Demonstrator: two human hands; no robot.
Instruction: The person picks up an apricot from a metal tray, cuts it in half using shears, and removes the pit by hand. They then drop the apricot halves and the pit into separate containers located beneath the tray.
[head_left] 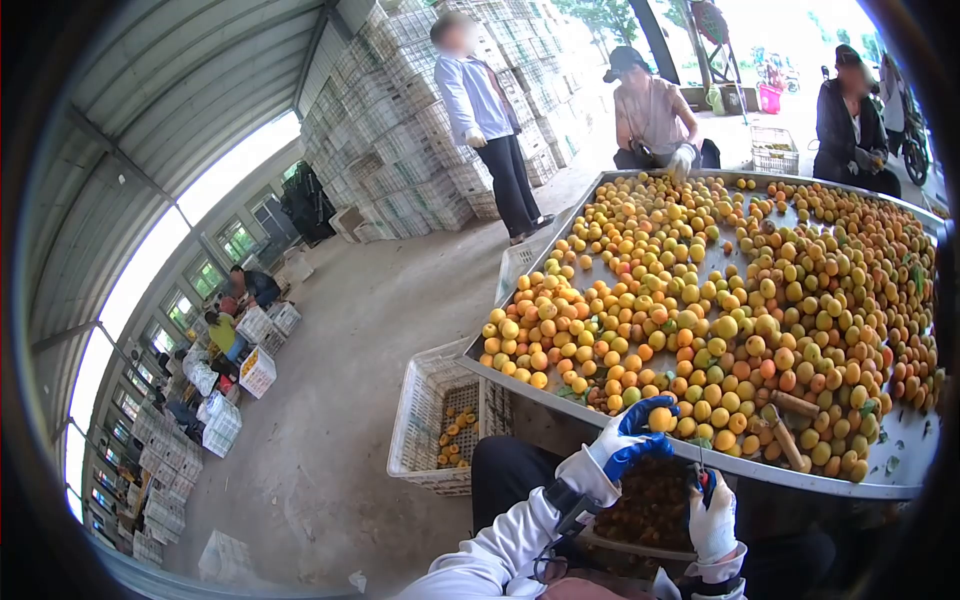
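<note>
Yellow and orange fruits (pixel 720 300) cover a metal-rimmed sorting table (pixel 850 484). At its near edge, my left hand (pixel 632 437), in a blue and white glove, has its fingers curled around a yellow-orange fruit (pixel 660 419). My right hand (pixel 712 515), in a similar glove, is closed on a small tool with red on its handle (pixel 706 482), just below the rim. Beneath my hands is a container of dark brownish contents (pixel 645 505), too blurred to name. Two brown cylindrical pieces (pixel 786 440) lie among the fruits near my right hand.
A white crate (pixel 410 420) with several fruits stands left of my knee. Two people sit at the table's far side; one person (pixel 490 130) stands near stacked crates (pixel 400 140). Other people and crates (pixel 257 372) are at far left.
</note>
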